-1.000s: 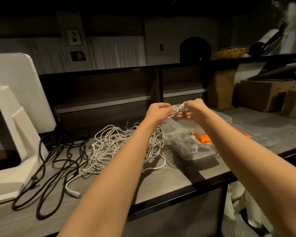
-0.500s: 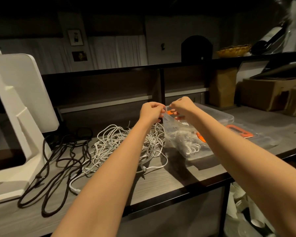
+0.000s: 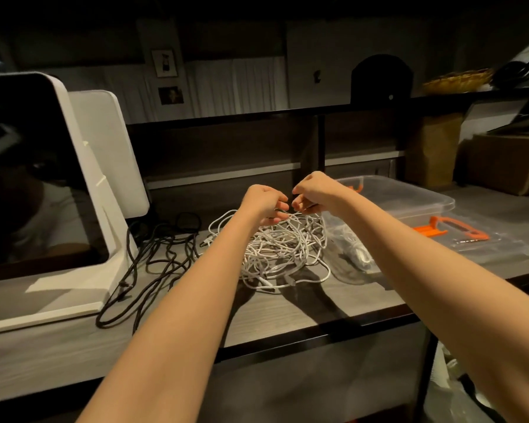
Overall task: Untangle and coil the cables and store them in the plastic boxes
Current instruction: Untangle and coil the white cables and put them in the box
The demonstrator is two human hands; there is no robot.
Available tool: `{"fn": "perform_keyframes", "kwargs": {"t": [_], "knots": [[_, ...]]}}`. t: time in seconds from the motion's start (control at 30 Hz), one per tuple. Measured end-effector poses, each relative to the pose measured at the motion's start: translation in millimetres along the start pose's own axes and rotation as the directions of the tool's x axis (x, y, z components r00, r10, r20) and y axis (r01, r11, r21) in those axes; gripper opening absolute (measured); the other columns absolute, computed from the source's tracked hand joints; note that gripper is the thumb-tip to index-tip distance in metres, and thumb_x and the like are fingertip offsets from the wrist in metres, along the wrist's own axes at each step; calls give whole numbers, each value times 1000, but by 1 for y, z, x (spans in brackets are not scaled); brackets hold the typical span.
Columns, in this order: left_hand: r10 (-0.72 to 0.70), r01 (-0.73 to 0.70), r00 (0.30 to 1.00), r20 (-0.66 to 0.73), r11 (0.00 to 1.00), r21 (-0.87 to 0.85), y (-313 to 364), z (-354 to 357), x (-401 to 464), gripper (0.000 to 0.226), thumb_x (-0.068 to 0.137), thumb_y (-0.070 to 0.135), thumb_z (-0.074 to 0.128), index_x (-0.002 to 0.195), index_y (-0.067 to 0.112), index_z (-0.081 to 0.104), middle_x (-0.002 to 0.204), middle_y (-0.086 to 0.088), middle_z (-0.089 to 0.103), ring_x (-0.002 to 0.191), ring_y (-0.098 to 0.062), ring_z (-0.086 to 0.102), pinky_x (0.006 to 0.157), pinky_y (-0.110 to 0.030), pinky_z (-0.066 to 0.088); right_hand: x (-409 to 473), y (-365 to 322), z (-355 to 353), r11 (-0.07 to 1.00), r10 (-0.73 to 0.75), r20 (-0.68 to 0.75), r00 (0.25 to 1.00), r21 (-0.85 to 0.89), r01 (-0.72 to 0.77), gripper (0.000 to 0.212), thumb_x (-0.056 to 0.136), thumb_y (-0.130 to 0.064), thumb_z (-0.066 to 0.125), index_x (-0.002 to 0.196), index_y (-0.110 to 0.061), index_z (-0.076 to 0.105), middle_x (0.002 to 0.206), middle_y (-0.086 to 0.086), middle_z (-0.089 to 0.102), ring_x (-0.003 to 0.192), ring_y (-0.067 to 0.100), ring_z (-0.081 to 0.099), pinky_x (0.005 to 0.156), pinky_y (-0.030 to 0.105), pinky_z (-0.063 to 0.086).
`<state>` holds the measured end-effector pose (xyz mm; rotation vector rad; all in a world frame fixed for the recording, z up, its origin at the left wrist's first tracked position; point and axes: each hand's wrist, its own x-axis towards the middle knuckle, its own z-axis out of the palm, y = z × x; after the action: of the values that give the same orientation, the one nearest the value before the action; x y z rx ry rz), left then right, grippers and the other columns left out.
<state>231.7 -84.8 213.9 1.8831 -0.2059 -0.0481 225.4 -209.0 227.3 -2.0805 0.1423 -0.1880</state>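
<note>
While both hands hover over the white cable tangle point(image 3: 283, 248), left hand point(image 3: 264, 204) and right hand point(image 3: 313, 192) loosely curled, whether pinching a strand I cannot tell, find one free end first; the plastic box point(image 3: 409, 198) waits just right.

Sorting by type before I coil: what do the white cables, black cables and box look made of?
White cables: smooth plastic jacket, slight sheen, thin and springy. Black cables: matte, look braided or rubbery; too dark to tell. Box: clear, glossy hard plastic, see-through walls, with orange plastic latches.
</note>
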Motion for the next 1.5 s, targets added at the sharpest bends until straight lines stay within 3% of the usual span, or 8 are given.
{"fn": "perform_keyframes", "kwargs": {"t": [0.2,0.37,0.47,0.63,0.83,1.03,1.23,1.5], "knots": [[-65,55,994,84,991,121,-27,-4,8,14,98,4,51,97,0,64,77,-10,62,62,-15,63,56,-22,55,4,20,21,972,46,188,981,-235,-1,22,98,-7,46,107,7,60,86,17,66,60,19,62,55,25,53],[-151,105,973,174,964,246,-44,2,16,7,96,4,56,99,0,61,76,-10,58,60,-14,57,44,-16,50,20,43,37,826,-5,226,974,-548,131,26,92,-2,51,113,6,63,110,18,68,89,28,66,74,34,50],[-130,49,979,158,900,433,-60,8,27,13,91,12,66,100,3,64,81,-7,61,62,-11,57,45,-16,49,26,53,41,789,-70,254,965,-578,209,28,91,-4,55,117,-4,66,114,12,67,99,23,62,81,29,46],[-71,-22,989,127,788,615,-85,16,44,21,85,19,74,96,2,71,97,-10,72,89,-22,70,86,-38,57,44,70,45,779,-160,243,957,-564,273,24,88,-2,60,107,-10,71,110,8,69,102,19,63,88,30,51],[-39,5,999,36,745,667,-91,17,57,24,91,5,53,112,-3,62,111,-16,66,102,-30,65,88,-35,54,54,85,53,813,-238,206,949,-492,310,20,90,-4,57,102,-12,71,108,7,67,98,16,60,78,23,45],[-127,129,992,-24,962,239,-91,12,66,32,100,4,41,126,-11,51,118,-25,62,104,-39,65,59,-28,52,59,107,69,835,-340,41,939,-447,322,23,92,-20,60,114,-17,64,112,4,63,105,19,57,93,35,46],[-138,120,990,-26,929,-351,-94,-17,49,33,97,19,36,64,17,43,65,1,42,55,-11,43,45,-21,35,48,110,74,808,-456,-3,890,-421,412,30,92,-32,56,120,-42,59,125,-1,48,124,18,35,106,47,25],[189,-182,959,213,982,-52,-97,-19,43,36,103,36,42,75,19,56,78,6,55,74,-8,48,61,-21,36,45,102,84,880,-469,99,878,-30,473,32,94,-20,58,125,-13,53,113,-6,57,107,10,55,96,37,49]]}}
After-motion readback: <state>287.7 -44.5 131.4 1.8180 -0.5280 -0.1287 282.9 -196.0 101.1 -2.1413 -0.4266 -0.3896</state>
